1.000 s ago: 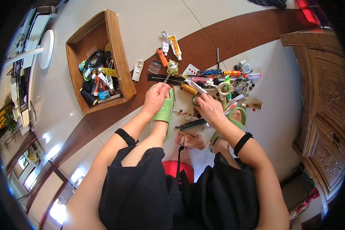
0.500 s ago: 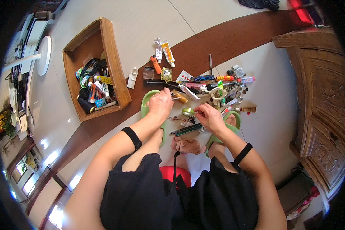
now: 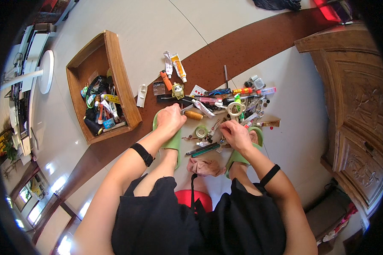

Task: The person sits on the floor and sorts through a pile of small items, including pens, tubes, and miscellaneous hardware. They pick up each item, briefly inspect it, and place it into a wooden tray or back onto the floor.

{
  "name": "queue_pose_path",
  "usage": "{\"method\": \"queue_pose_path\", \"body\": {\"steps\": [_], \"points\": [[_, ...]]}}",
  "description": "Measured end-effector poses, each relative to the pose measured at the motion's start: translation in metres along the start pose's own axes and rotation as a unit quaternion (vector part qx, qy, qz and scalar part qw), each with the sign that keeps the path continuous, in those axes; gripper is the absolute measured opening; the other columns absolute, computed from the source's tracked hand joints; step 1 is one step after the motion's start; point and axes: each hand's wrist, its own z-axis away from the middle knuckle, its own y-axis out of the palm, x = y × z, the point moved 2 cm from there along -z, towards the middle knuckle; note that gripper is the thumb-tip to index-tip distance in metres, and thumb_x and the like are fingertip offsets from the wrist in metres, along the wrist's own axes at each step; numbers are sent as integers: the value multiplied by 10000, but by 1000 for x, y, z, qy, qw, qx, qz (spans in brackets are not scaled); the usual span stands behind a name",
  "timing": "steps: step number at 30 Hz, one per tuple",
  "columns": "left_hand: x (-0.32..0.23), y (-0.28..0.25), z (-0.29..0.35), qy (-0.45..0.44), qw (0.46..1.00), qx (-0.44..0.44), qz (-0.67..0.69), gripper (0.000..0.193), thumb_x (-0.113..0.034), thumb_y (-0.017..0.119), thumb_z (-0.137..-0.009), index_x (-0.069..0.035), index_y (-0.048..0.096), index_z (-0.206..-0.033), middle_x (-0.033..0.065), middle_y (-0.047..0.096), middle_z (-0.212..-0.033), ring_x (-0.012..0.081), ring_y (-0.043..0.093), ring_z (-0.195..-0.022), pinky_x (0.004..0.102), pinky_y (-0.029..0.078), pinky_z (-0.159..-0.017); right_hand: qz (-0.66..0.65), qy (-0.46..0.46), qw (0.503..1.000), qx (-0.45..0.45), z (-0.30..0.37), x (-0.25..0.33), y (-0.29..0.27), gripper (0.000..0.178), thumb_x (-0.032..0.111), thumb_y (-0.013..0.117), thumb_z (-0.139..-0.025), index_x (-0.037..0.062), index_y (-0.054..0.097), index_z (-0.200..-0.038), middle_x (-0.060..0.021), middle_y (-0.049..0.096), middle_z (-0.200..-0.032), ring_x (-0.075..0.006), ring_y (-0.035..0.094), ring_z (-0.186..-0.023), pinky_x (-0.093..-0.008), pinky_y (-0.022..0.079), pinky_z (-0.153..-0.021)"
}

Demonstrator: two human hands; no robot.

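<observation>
My left hand (image 3: 170, 120) is closed around a thin metal-coloured tool (image 3: 186, 109) whose tip sticks out toward a wooden handle (image 3: 193, 115); its kind is hidden by the fingers. Beside the pile, my right hand (image 3: 236, 134) has thumb and fingers pinched together; whatever they hold, if anything, is too small to make out. Between the hands a small green tape roll (image 3: 201, 131) lies on the floor. Close by are dark and green pens (image 3: 204, 149), a white tube (image 3: 203, 109) and a larger cream tape roll (image 3: 235, 109). A panda figure (image 3: 178, 90) stands farther off.
A wooden drawer (image 3: 122, 80) with mixed small items sits at the left. A white plastic piece (image 3: 141, 96), an orange lighter (image 3: 166, 80) and ointment tubes (image 3: 178, 68) lie beyond. A carved wooden cabinet (image 3: 353, 97) stands right. A pink cloth (image 3: 206, 167) lies between my green slippers (image 3: 172, 146).
The green tape roll has left my right hand and now rests on the floor. My right fingers are drawn together near the pile. My left hand still grips the metal tool; the view has shifted slightly.
</observation>
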Motion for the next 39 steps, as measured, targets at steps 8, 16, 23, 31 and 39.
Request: {"method": "queue_pose_path", "body": {"steps": [8,16,23,31,39], "points": [[1,13,5,46,991,-77,98,298,-272,549,-742,-32,599,-912,201,625,-810,378,609,-834,451,468,-739,-8,5,1000,-17,22,-17,0,94,149,631,-807,92,625,-881,-97,597,-826,-288,609,-743,-363,492,-656],[-1,30,11,31,913,124,388,311,-305,473,-902,-28,525,-769,44,557,-673,116,560,-566,276,449,-540,18,-34,997,-63,31,-22,-11,92,111,638,-796,88,631,-885,-83,593,-802,-251,600,-724,-328,473,-642],[-13,60,39,86,827,324,451,250,-285,429,-966,-54,521,-939,-10,511,-669,66,445,-496,202,370,-462,5,92,967,-236,46,-53,-46,108,38,619,-796,68,619,-899,-78,581,-800,-208,590,-681,-300,484,-618],[-14,71,43,72,829,335,442,219,-274,469,-955,-85,573,-912,-53,476,-692,51,403,-597,199,340,-532,6,101,970,-220,29,-56,-50,245,144,662,-781,87,606,-1012,-76,618,-903,-234,615,-809,-347,498,-712],[-5,64,39,31,832,342,436,210,-282,493,-950,-87,555,-903,-54,506,-737,40,409,-608,186,320,-513,-7,-35,994,-103,39,-34,-34,218,119,673,-785,90,615,-992,-81,607,-877,-204,619,-727,-321,500,-641]]}}
